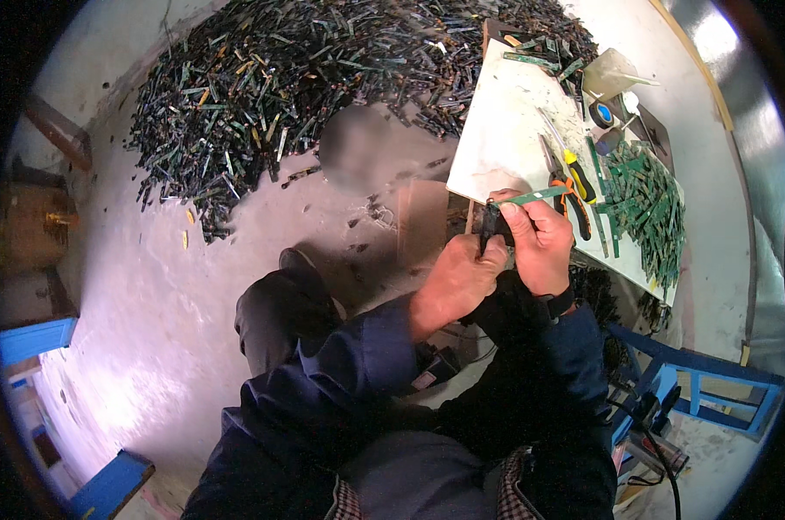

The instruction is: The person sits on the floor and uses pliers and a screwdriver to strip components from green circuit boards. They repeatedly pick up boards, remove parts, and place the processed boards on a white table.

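My right hand (pixel 541 245), with a dark band at its wrist, pinches a thin green strip (pixel 533 197) that looks like a narrow circuit board. My left hand (pixel 460 279) is closed around a small black piece (pixel 489 227), just left of the right fingers. The strip's left end meets the top of this piece; whether they are joined is hard to tell. Pliers with orange-and-black handles (pixel 571 208) lie on the white board (pixel 496 113), right of my hands. Beside them is a screwdriver with a yellow-and-black handle (pixel 580 176).
A heap of green strips (pixel 648 204) covers the board's right side. Near its far corner stand a translucent container (pixel 609 74) and a round blue-topped container (pixel 602 113). A large pile of dark strips (pixel 323 69) spreads over the floor ahead. Blue frames (pixel 696 381) stand at the lower right.
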